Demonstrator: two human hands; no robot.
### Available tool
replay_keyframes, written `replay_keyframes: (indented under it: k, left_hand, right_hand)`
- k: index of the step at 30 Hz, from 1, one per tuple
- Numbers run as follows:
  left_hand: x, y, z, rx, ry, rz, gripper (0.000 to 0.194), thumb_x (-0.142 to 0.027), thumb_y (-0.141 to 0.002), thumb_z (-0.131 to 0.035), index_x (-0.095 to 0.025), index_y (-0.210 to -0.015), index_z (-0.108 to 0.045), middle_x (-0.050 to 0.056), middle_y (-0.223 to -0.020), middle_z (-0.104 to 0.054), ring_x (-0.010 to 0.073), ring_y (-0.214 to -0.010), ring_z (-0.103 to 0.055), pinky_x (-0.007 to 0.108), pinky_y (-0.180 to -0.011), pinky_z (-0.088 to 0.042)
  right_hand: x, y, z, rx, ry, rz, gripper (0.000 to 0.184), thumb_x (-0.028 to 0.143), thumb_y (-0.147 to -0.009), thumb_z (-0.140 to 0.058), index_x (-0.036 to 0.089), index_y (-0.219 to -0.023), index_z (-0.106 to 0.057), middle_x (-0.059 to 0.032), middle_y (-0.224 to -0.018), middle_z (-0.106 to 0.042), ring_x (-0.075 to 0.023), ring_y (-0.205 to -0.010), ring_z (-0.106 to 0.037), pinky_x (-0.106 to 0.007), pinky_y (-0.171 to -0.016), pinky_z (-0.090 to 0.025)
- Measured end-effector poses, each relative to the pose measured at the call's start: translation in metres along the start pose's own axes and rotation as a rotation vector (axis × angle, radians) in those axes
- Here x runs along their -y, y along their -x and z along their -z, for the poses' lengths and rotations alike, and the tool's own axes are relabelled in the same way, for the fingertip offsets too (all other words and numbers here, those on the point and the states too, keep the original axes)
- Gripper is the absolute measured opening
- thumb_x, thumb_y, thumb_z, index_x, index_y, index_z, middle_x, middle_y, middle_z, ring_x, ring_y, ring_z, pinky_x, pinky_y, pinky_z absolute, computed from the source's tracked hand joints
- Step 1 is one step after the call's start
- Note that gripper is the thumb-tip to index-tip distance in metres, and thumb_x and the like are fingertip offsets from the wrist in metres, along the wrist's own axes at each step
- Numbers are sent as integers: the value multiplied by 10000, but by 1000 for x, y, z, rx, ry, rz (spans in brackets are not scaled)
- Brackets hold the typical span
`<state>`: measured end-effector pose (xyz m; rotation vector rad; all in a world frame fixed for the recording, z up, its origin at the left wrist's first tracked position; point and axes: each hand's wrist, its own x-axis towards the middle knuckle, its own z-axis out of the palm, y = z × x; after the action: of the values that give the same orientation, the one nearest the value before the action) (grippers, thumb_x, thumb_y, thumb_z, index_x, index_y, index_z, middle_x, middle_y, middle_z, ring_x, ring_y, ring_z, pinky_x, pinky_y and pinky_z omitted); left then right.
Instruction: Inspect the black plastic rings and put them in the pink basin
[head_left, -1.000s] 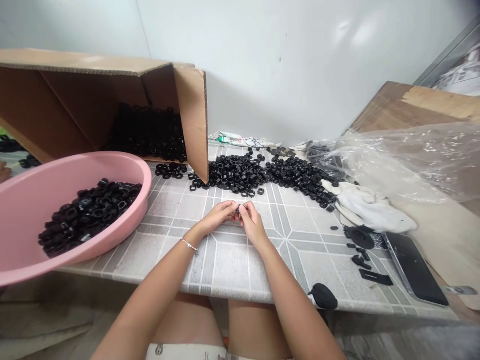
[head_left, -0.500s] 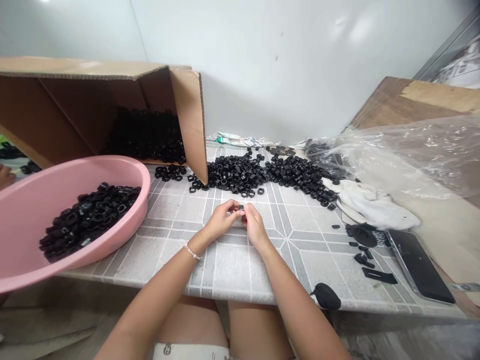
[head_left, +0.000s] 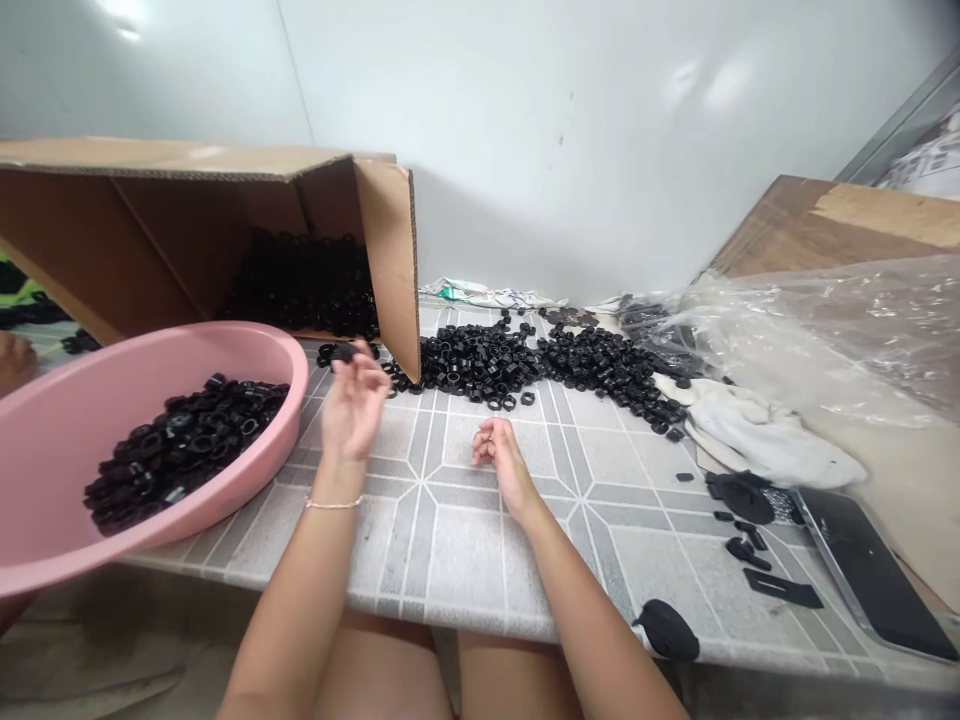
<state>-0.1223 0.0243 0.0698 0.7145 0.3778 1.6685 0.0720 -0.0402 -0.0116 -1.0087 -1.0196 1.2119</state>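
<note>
My left hand (head_left: 355, 405) is raised palm up beside the pink basin's rim, a little blurred. A black ring (head_left: 343, 352) shows at its thumb and fingertips, with dark rings on the table behind it. Above the middle of the tabletop is my right hand (head_left: 504, 460), its fingers loosely curled together and nothing visible in them. Many black rings (head_left: 480, 360) lie heaped beyond it. The pink basin (head_left: 289, 400) on the left contains a pile of black rings (head_left: 187, 440).
A cardboard box (head_left: 390, 270) lies on its side behind the basin, with more rings inside. On the right are a white cloth (head_left: 765, 435), clear plastic film (head_left: 825, 330), a phone (head_left: 874, 570) and small black parts (head_left: 750, 500). Another person's hand (head_left: 15, 360) shows at the far left.
My hands have come apart. The left has swung left toward the basin with a black ring at its fingers; the right stays near the same spot, fingers curled. The view has shifted slightly.
</note>
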Motion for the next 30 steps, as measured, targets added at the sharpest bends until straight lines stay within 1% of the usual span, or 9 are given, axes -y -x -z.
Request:
replay_keyframes:
  k: [3,8,11,14,18,23,25,27,30]
  left_hand:
    - [-25,-11,12,-103,77,-199,290,-271,-1009,-334,-202,-965,-612,49,-1083,-680,70,-962,-655,168,-783,-509]
    - [-28,-8,17,-145,-93,-327,344,-238,-1013,-286,-248,-1022,-629,44,-1172,-667,100,-1161,-596,205,-862,-517]
    - [-25,-8,18,-138,-97,-339,366,-186,-1006,-278,-254,-1033,-637,26,-1217,-654,86,-1205,-564,197,-898,-501]
    - [-25,-9,20,-119,-2,-324,368,-190,-1007,-286,-247,-1019,-649,21,-1186,-675,74,-1198,-566,196,-922,-484]
    - [-25,-9,20,-103,98,-272,386,-318,-1019,-271,-266,-1038,-653,7,-1194,-674,75,-1176,-577,208,-931,-463]
    - [-25,-11,20,-115,71,-199,435,-423,-1010,-208,-328,-1122,-618,-5,-1259,-634,105,-1091,-616,260,-882,-471]
    - [-20,-14,24,-108,-16,-156,388,-434,-996,-259,-328,-1141,-603,9,-1241,-636,118,-1016,-635,274,-855,-478]
    - [-9,-17,30,-97,-222,-109,322,-422,-962,-365,-301,-1143,-603,36,-1181,-651,146,-976,-638,308,-864,-478]
    - [14,-21,42,-65,-826,-140,244,-334,-883,-503,-209,-1021,-660,91,-1105,-652,218,-1062,-590,402,-983,-418]
  right_hand:
    - [-4,2,-2,34,66,-11,490,702,-856,-357,244,-983,-480,11,-768,-542,-136,-614,-541,-303,-646,-462]
    - [-5,6,-4,155,177,-23,507,692,-871,-331,241,-1014,-512,-4,-779,-570,-157,-655,-563,-325,-695,-472]
    - [-4,7,-3,179,219,-37,502,683,-880,-320,244,-1009,-528,-5,-784,-572,-156,-658,-560,-329,-705,-462]
    - [-4,8,-3,204,234,-38,498,676,-883,-325,247,-1009,-543,-5,-790,-572,-156,-666,-561,-330,-710,-452]
    - [-3,10,-3,220,238,-37,501,675,-883,-328,242,-1003,-550,-7,-781,-575,-158,-670,-563,-331,-715,-451]
    - [0,11,-5,220,252,-30,502,662,-896,-311,230,-999,-546,-9,-777,-575,-152,-669,-563,-323,-705,-451]
    - [0,12,-5,235,259,-29,488,647,-902,-319,229,-1008,-547,-8,-785,-576,-150,-674,-563,-322,-706,-452]
    - [1,13,-5,241,262,-18,459,625,-906,-340,234,-1021,-552,-7,-801,-579,-148,-682,-566,-323,-713,-458]
    - [7,16,-4,197,247,13,396,586,-900,-400,245,-1020,-561,-8,-827,-590,-150,-694,-575,-328,-728,-470]
